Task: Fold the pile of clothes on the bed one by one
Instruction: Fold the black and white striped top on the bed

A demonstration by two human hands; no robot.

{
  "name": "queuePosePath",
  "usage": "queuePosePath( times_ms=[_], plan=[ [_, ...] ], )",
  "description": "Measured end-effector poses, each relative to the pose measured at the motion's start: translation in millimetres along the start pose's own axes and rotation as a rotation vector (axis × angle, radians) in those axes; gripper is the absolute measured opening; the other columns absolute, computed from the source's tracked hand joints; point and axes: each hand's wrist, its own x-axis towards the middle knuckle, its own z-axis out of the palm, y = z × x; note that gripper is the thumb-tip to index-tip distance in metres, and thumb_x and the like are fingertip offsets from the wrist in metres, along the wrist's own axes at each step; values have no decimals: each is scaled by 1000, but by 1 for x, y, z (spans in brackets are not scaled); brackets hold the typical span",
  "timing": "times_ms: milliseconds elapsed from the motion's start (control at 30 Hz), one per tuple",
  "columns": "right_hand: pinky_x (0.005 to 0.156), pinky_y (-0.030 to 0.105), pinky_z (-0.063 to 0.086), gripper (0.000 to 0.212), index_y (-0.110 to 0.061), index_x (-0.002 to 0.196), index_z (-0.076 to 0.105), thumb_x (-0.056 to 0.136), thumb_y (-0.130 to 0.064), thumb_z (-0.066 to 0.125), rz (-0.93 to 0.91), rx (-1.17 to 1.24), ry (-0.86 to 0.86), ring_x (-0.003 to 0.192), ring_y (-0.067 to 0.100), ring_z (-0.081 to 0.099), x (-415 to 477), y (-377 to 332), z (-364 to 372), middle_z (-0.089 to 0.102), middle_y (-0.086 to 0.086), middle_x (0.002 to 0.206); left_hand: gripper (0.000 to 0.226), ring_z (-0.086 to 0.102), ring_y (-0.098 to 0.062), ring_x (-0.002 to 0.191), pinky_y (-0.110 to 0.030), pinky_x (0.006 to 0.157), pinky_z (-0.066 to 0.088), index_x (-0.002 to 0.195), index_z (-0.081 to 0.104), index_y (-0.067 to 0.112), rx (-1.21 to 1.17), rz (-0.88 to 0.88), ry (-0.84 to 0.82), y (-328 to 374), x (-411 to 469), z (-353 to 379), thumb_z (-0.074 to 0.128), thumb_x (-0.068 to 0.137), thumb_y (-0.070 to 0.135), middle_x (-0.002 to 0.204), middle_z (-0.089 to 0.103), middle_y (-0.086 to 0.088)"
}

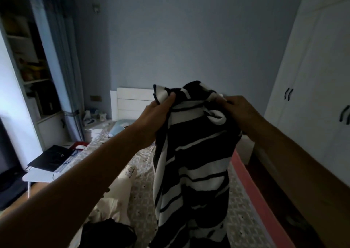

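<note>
Both hands hold a black and white striped top (193, 153) up in the air over the bed (240, 200). The left hand (157, 115) pinches one top corner in a tight grip. The right hand (240, 111) grips the other. White clothes (117, 196) lie on the bed below.

Dim rm, blue-grey wall (189, 39) ahead; white wardrobe (312, 77) rt, open shelves (28, 58) left, laptop (51, 158) on small white table (37, 175).
</note>
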Motion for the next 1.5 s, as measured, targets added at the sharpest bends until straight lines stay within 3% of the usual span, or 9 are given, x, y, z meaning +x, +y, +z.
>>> queuePosePath(
  times_ms=[167,300,467,700,767,1033,1200,1333,1500],
  plan=[
    [62,23,39,24,-15,86,54,87,-36,67,-170,-93,317,66,10,50,-26,-20,17,55,1,77,28,70,-24,84,-35,78,58,94,66,14,-38,-127,111,4,3,25,56,96,40,97,72,-12],
    [68,43,55,54,-5,84,60,74,-57,72,-1,88,-217,71,15,66,-48,-33,38,66,12,75,32,66,-29,85,-41,87,56,90,63,3,-59,-186,135,10,4,38,52,100,31,93,69,-17],
    [78,36,61,42,-18,111,61,75,-22,82,61,369,-186,94,17,71,-47,-26,44,70,6,106,36,64,-26,106,-35,79,55,124,63,3,-19,-178,-168,17,-8,39,53,97,26,118,67,-17],
    [69,28,47,21,-4,85,67,88,6,49,95,458,-84,74,25,61,-37,-26,46,63,16,74,58,50,-9,122,-24,96,43,143,47,24,1014,517,-183,40,0,15,68,89,25,137,54,5],
    [73,30,52,21,-1,93,70,90,4,51,23,501,-152,80,27,65,-32,-37,43,68,20,85,68,50,-3,122,-21,101,39,145,43,26,1059,470,-334,35,1,9,74,85,32,139,52,9],
    [63,25,47,12,-14,94,61,84,-8,64,-321,-48,37,67,10,64,-15,-36,16,69,-1,78,26,52,-8,61,-27,66,40,79,67,5,900,448,-143,28,22,-5,60,95,25,66,61,-12],
    [62,25,45,16,-23,78,56,84,-9,60,-290,-290,-81,69,7,60,-25,12,24,64,-6,76,15,59,-13,76,-25,70,41,90,73,8,1120,640,-127,43,24,6,58,92,9,80,66,-2],
    [65,32,48,9,-2,79,67,71,-1,65,-147,-428,-121,76,22,65,-23,54,-6,69,10,79,22,63,-21,86,-23,79,41,96,73,7,1307,750,-102,59,31,-16,57,83,0,89,70,-7],
    [64,22,47,34,-18,81,65,74,15,61,-67,-385,-39,66,5,57,-7,35,-67,64,-4,74,18,64,-30,93,-39,85,49,99,72,12,1460,620,-60,63,52,-55,57,90,5,92,69,-8]
  ],
)
